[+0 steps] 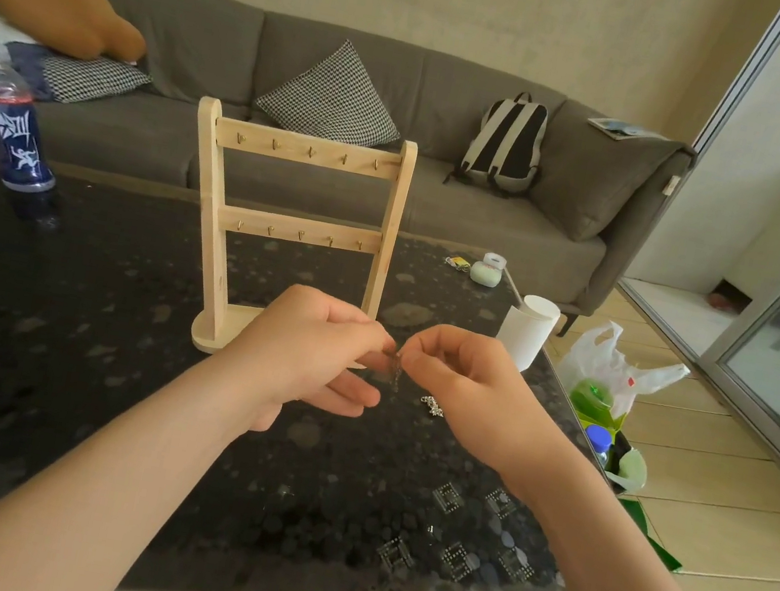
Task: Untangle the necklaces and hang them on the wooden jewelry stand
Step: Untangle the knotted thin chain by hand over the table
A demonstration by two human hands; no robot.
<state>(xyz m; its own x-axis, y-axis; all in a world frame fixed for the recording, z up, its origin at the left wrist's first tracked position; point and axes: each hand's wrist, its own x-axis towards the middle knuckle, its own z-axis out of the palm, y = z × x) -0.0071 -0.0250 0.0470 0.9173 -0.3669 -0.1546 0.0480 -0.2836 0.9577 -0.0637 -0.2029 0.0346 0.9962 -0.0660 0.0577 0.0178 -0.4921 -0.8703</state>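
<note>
Both hands, the left hand (317, 340) and right hand (462, 376), pinch a dark necklace (396, 369) above the surface (107, 349) before the bare-hooked wooden stand (290, 231), apparently mid-untangling; next likely comes teasing strands apart while a silvery chain (432, 405) waits.

Stand at mid-tabletop, hands meeting before it

The wooden jewelry stand (299, 230) sits on the tabletop (107, 349). Just before its base, the left hand (310, 349) and right hand (462, 376) pinch a chain (395, 372) between them. A second necklace (432, 405) lies on the tabletop just beside the right hand. A bottle (15, 135) stands far left and a paper cup (524, 332) at the right edge (a small container (485, 273) behind it). Behind runs a sofa (493, 230), with a backpack (508, 144) on it to the right of the stand.
</note>
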